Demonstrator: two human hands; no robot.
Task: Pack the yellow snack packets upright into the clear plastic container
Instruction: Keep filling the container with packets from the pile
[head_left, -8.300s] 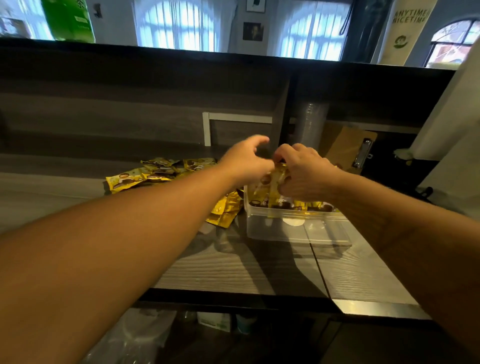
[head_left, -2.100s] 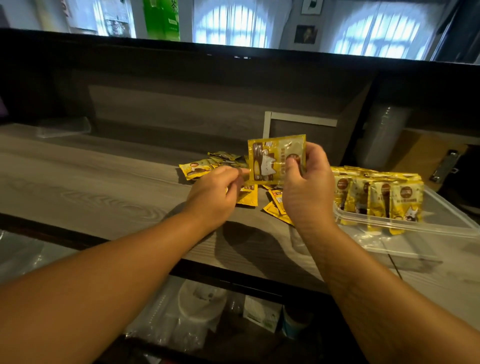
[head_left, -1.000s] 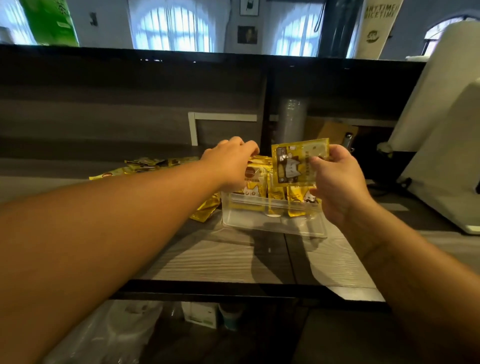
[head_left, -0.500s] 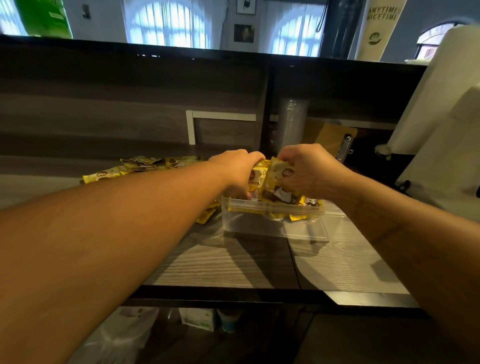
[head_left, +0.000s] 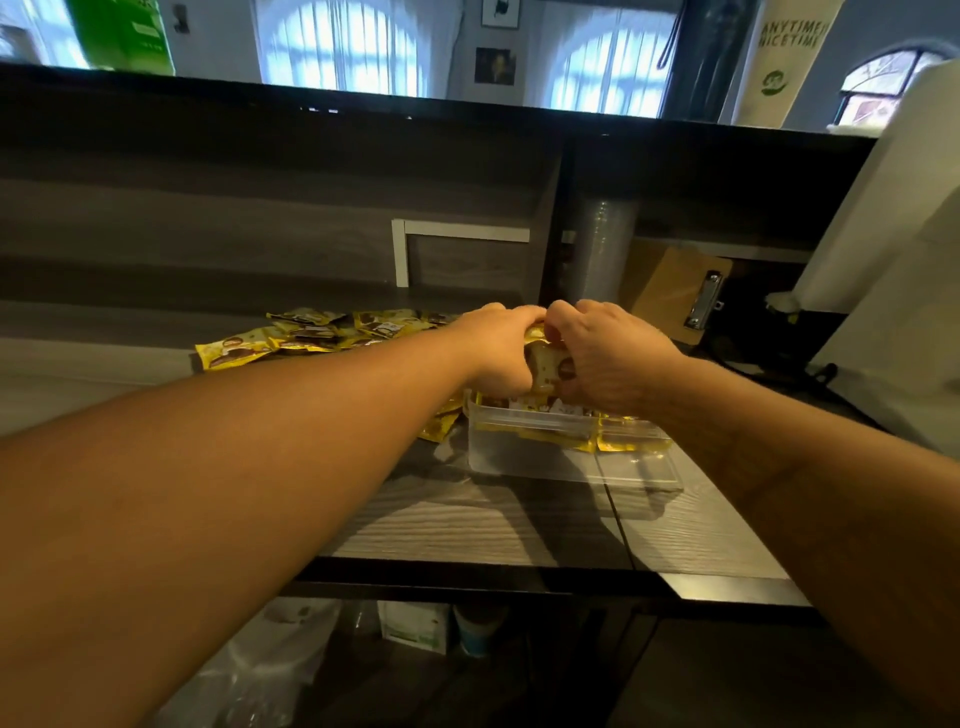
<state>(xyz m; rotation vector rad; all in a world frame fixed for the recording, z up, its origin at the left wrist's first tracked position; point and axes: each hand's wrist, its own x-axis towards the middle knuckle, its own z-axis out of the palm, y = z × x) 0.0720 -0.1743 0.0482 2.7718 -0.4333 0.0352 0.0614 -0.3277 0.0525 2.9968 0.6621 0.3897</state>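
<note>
Yellow snack packet (head_left: 546, 364) is pinched between curled fingers of left hand (head_left: 501, 353) and right hand (head_left: 608, 353), just above the clear plastic container (head_left: 545, 457); loose packets (head_left: 311, 335) lie left of the fingers.

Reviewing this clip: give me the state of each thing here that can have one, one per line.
Left hand: closed on the upright packets in the container.
Right hand: closed on the same packets.
Clear container: open, no lid on, partly filled.
Packets in container: standing upright along the far side.
Loose packets: lying flat in a heap on the counter, unpacked.
Clipboard: leaning, clip shut.
</note>
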